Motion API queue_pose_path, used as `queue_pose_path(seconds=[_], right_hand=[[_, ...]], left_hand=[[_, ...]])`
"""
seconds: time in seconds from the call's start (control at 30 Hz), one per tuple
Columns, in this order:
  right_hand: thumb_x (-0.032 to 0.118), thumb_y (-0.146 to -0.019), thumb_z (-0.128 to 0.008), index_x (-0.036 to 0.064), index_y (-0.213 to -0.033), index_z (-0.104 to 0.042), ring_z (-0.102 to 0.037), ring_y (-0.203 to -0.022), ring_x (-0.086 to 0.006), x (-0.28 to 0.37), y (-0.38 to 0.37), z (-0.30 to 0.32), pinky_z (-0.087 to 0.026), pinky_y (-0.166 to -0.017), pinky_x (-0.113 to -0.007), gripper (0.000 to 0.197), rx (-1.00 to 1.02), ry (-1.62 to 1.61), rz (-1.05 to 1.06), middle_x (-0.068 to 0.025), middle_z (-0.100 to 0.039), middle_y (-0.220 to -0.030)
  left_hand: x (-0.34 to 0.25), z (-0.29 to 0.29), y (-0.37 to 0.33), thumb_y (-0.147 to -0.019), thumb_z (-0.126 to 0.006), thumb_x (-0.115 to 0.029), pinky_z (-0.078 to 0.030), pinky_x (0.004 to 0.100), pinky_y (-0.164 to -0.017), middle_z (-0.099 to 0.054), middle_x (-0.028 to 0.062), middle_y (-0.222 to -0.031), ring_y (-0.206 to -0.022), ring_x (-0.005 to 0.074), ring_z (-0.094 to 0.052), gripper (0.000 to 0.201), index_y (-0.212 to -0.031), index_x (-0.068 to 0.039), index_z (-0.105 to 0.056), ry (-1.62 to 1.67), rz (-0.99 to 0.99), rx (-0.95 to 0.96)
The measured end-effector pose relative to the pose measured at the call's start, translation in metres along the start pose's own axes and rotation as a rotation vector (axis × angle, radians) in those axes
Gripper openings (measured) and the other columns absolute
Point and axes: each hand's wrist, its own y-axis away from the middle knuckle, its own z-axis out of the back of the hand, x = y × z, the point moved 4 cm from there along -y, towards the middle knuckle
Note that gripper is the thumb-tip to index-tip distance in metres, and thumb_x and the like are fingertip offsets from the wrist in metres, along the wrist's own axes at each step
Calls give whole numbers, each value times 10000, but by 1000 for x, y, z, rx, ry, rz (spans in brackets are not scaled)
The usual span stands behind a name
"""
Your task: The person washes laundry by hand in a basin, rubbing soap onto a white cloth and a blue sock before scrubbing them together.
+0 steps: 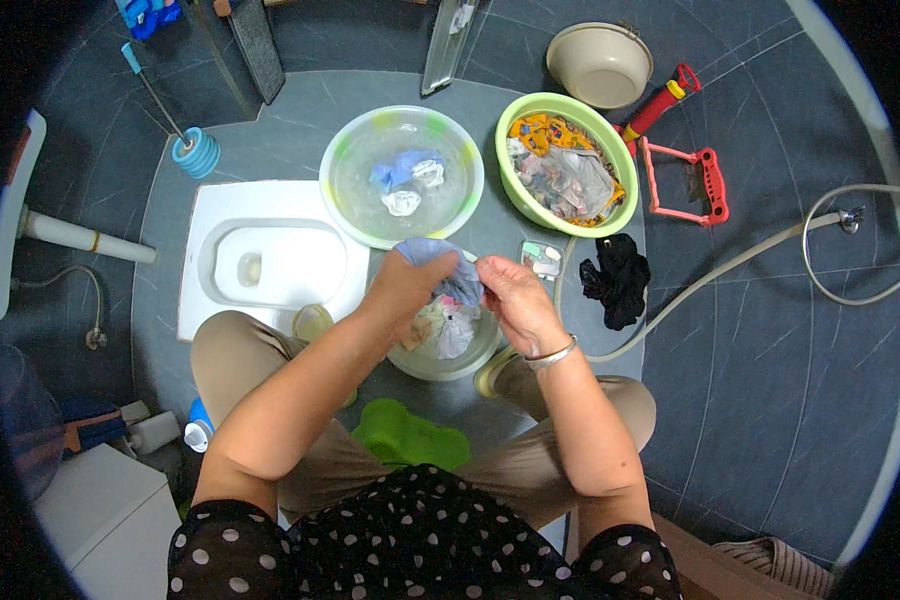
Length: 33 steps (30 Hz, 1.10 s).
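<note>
A small blue-grey piece of clothing is stretched between my two hands, above a basin. My left hand grips its left part, with the thumb lying over the cloth. At its right edge, the fingers of my right hand pinch it; a silver bangle circles that wrist. The pale basin below holds water with white and pale clothes in it, partly hidden by my hands. Just beyond, a translucent basin with a yellow-green rim holds water, a blue cloth and white cloths.
At right stand a green basin of clothes and a soap dish. Black cloth lies beside a hose. A beige basin and red pump are behind. The squat toilet is left; a green stool is near.
</note>
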Motion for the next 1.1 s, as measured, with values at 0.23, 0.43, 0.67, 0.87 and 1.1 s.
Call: queue_pose_path(seconds=[0.23, 0.43, 0.67, 0.87, 1.1], right_hand=[[230, -928, -525, 62, -873, -553, -510, -656, -81, 10, -3, -1, -430, -608, -229, 179, -178, -334, 189, 11, -565, -767], [233, -933, -518, 52, -924, -547, -518, -718, -100, 10, -5, 10, -445, -654, -251, 184, -294, -343, 357, -3, -554, -791], [189, -925, -483, 30, -981, -519, -600, -631, -249, 46, 11, -39, -466, -578, -349, 173, -638, 610, 840, -173, -597, -764], [189, -925, -471, 37, -996, -510, -597, -622, -304, 40, 15, -61, -451, -552, -365, 172, -604, 653, 864, -181, -586, -740], [172, -926, -452, 25, -995, -502, -584, -575, -287, 48, -5, -31, -433, -522, -365, 170, -591, 534, 619, -168, -574, -688]], left_hand=[[23, -12, -8, -795, -671, -122, -493, 277, -641, -650, 63, -848, -709, 136, -611, 185, -937, -13, -624, 112, 65, 204], [17, -28, -10, -819, -651, -148, -459, 277, -569, -620, 24, -753, -638, 122, -573, 139, -869, -24, -614, 383, 27, 61], [14, -37, -11, -886, -559, -304, -462, 340, -709, -603, 91, -906, -792, 202, -571, 359, -1050, 14, -543, 175, -143, -129], [-5, -28, -6, -892, -535, -316, -456, 353, -706, -587, 110, -953, -847, 179, -548, 373, -1064, 15, -534, 104, 88, -184], [17, -35, -5, -855, -563, -264, -452, 380, -802, -563, 152, -1088, -959, 262, -568, 454, -1210, -12, -434, 127, -74, -206]])
